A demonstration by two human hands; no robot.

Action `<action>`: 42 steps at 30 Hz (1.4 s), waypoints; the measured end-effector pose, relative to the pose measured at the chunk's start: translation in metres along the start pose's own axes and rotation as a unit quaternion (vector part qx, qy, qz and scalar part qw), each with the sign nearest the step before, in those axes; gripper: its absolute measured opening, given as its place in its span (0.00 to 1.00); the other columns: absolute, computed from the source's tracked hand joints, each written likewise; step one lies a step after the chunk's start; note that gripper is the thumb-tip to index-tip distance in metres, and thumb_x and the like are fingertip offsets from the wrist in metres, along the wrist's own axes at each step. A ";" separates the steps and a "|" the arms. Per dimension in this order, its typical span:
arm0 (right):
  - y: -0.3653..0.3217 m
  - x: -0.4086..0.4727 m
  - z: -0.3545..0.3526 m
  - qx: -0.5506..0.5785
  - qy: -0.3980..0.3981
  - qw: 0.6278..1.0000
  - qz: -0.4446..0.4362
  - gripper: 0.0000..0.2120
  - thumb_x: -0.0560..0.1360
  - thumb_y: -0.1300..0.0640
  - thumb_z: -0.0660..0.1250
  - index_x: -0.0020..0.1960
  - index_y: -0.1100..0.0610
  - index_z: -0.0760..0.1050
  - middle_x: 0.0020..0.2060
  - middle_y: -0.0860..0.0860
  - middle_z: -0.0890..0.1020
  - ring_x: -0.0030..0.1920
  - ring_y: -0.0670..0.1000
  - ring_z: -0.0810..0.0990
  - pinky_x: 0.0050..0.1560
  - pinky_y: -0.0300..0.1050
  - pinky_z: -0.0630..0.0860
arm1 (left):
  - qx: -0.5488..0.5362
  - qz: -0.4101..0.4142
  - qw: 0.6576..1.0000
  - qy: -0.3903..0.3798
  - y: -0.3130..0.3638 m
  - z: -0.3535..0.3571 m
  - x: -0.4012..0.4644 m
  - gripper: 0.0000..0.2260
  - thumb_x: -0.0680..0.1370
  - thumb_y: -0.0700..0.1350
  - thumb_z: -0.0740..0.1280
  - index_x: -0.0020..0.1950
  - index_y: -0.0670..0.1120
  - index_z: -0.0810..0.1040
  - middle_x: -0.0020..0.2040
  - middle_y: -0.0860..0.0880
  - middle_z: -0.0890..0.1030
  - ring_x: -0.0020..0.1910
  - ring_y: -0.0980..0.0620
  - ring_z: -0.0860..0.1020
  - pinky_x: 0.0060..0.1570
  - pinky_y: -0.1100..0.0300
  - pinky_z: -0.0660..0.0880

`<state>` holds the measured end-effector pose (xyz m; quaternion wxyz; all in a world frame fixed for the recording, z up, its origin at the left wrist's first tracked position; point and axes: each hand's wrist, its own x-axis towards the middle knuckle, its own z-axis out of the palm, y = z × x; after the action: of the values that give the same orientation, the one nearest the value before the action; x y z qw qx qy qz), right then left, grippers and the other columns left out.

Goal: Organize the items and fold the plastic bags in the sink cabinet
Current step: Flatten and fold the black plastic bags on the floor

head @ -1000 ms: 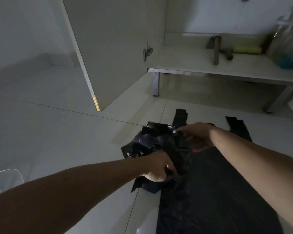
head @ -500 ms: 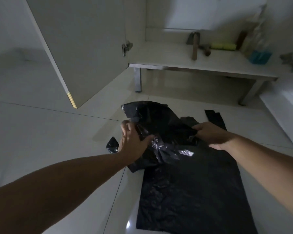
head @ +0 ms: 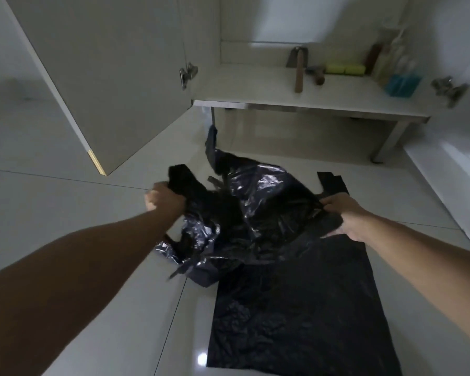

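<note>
left hand [head: 164,200] grips black bag [head: 255,213] | right hand [head: 345,219] pinches it

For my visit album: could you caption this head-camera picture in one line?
Both hands, left and right, grip a crumpled black plastic bag above a flattened bag on the tiled floor.

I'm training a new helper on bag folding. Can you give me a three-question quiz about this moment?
1. True or false: both hands grip the crumpled black plastic bag.
2. What lies flat on the white tiled floor beneath it? A) a flat black plastic bag B) a towel C) cardboard
3. Which hand is nearer the open white cabinet door?

Key: 1. True: left hand and right hand both hold it. 2. A, the flat black plastic bag. 3. Left.
</note>
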<state>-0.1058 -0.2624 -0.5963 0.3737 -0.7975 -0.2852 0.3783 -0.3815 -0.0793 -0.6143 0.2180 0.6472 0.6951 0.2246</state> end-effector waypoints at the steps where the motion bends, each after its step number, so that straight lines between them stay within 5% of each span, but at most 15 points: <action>1: 0.004 0.002 -0.007 0.016 0.009 1.000 0.017 0.05 0.78 0.67 0.65 0.48 0.65 0.79 0.42 0.61 0.83 0.42 0.60 0.84 0.34 0.50 0.82 | 0.020 -0.004 1.000 0.021 -0.005 -0.008 0.007 0.11 0.72 0.34 0.66 0.54 0.36 0.79 0.47 0.36 0.81 0.51 0.39 0.80 0.46 0.52 0.77; 7: 0.036 0.018 -0.043 0.164 0.114 0.971 0.131 0.11 0.81 0.69 0.53 0.59 0.66 0.72 0.45 0.62 0.81 0.40 0.61 0.83 0.29 0.53 0.81 | 0.092 0.068 0.990 0.084 -0.041 -0.040 0.022 0.08 0.74 0.32 0.65 0.53 0.33 0.75 0.47 0.36 0.77 0.47 0.39 0.78 0.43 0.52 0.73; 10: 0.055 0.010 -0.049 0.219 0.127 0.954 0.163 0.12 0.80 0.73 0.50 0.57 0.66 0.69 0.43 0.63 0.78 0.40 0.62 0.80 0.40 0.57 0.80 | 0.137 0.116 0.979 0.095 -0.051 -0.035 0.019 0.17 0.71 0.31 0.65 0.60 0.36 0.72 0.56 0.34 0.73 0.56 0.33 0.74 0.51 0.41 0.73; 13: 0.082 0.001 -0.050 0.147 0.097 0.963 0.205 0.08 0.80 0.72 0.52 0.55 0.67 0.68 0.44 0.64 0.78 0.41 0.60 0.82 0.42 0.60 0.81 | 0.207 0.175 0.953 0.136 -0.048 -0.021 0.009 0.29 0.66 0.31 0.68 0.66 0.39 0.65 0.63 0.35 0.69 0.60 0.34 0.68 0.58 0.38 0.68; 16: 0.105 -0.002 -0.061 0.056 0.083 0.969 0.227 0.08 0.78 0.72 0.60 0.56 0.69 0.72 0.46 0.65 0.81 0.42 0.59 0.84 0.40 0.57 0.82 | 0.241 0.326 0.900 0.162 -0.028 -0.002 -0.011 0.33 0.64 0.34 0.66 0.69 0.36 0.64 0.70 0.34 0.63 0.68 0.33 0.63 0.70 0.37 0.54; 18: 0.112 -0.003 -0.072 0.018 0.075 0.971 0.227 0.11 0.76 0.72 0.64 0.58 0.68 0.73 0.46 0.64 0.82 0.42 0.59 0.84 0.37 0.54 0.83 | 0.227 0.421 0.872 0.105 -0.012 0.015 -0.032 0.30 0.66 0.37 0.65 0.69 0.38 0.68 0.73 0.36 0.62 0.73 0.34 0.58 0.73 0.38 0.49; 20: 0.113 -0.004 -0.081 -0.011 0.069 0.973 0.219 0.09 0.78 0.70 0.64 0.58 0.67 0.73 0.47 0.64 0.82 0.43 0.60 0.84 0.39 0.55 0.83 | 0.149 0.471 0.868 -0.043 0.002 0.037 -0.058 0.23 0.69 0.42 0.62 0.63 0.39 0.75 0.68 0.38 0.71 0.70 0.37 0.65 0.72 0.43 0.57; 23: 0.112 -0.005 -0.089 -0.002 0.046 0.976 0.211 0.10 0.82 0.59 0.61 0.57 0.65 0.75 0.49 0.65 0.81 0.46 0.64 0.83 0.46 0.62 0.82 | 0.033 0.367 0.870 -0.329 0.019 0.058 -0.100 0.23 0.73 0.50 0.53 0.56 0.39 0.80 0.57 0.42 0.79 0.59 0.43 0.75 0.62 0.54 0.69; 25: 0.112 -0.007 -0.090 0.033 -0.001 0.976 0.215 0.17 0.79 0.50 0.66 0.58 0.63 0.75 0.53 0.65 0.79 0.50 0.67 0.81 0.44 0.63 0.81 | 0.038 0.340 0.851 -0.399 0.022 0.069 -0.119 0.22 0.76 0.51 0.53 0.54 0.39 0.81 0.55 0.43 0.79 0.55 0.45 0.76 0.59 0.53 0.72; 30: 0.117 -0.014 -0.078 -0.080 -0.114 0.968 0.210 0.19 0.72 0.55 0.75 0.61 0.57 0.77 0.55 0.60 0.81 0.52 0.62 0.82 0.46 0.59 0.83 | 0.168 0.376 0.771 -0.486 0.005 0.082 -0.144 0.18 0.77 0.53 0.58 0.49 0.43 0.82 0.53 0.47 0.79 0.51 0.48 0.77 0.55 0.54 0.75; 32: 0.121 -0.017 -0.071 -0.173 -0.122 0.961 0.176 0.25 0.69 0.62 0.77 0.64 0.54 0.75 0.57 0.56 0.78 0.52 0.56 0.81 0.42 0.51 0.84 | 0.223 0.381 0.753 -0.489 -0.005 0.084 -0.148 0.17 0.77 0.54 0.62 0.59 0.46 0.79 0.59 0.48 0.77 0.58 0.49 0.76 0.58 0.55 0.74; 35: 0.131 -0.020 -0.057 -0.219 -0.074 0.962 0.146 0.29 0.69 0.66 0.76 0.68 0.57 0.71 0.59 0.56 0.74 0.48 0.54 0.80 0.37 0.44 0.81 | 0.223 0.402 0.769 -0.445 -0.017 0.084 -0.148 0.26 0.75 0.55 0.69 0.71 0.49 0.69 0.69 0.50 0.69 0.68 0.51 0.68 0.66 0.57 0.68; 37: 0.137 -0.022 -0.044 -0.255 -0.009 0.958 0.129 0.25 0.72 0.60 0.75 0.65 0.59 0.70 0.54 0.56 0.76 0.44 0.55 0.80 0.38 0.46 0.82 | 0.246 0.433 0.778 -0.382 -0.022 0.083 -0.147 0.33 0.73 0.56 0.71 0.74 0.49 0.64 0.74 0.48 0.63 0.71 0.48 0.63 0.69 0.55 0.65; 42: 0.152 -0.011 -0.024 -0.274 0.078 0.954 0.090 0.33 0.71 0.51 0.75 0.69 0.58 0.62 0.56 0.57 0.77 0.49 0.57 0.81 0.41 0.46 0.78 | 0.388 0.432 0.741 -0.338 -0.036 0.088 -0.132 0.49 0.69 0.64 0.71 0.79 0.51 0.46 0.79 0.44 0.39 0.77 0.41 0.46 0.75 0.43 0.47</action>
<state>-0.0658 -0.3645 -0.7047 0.1265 -0.9186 -0.2752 0.2540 -0.3493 -0.2106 -0.7045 0.0484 0.9401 0.2491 -0.2278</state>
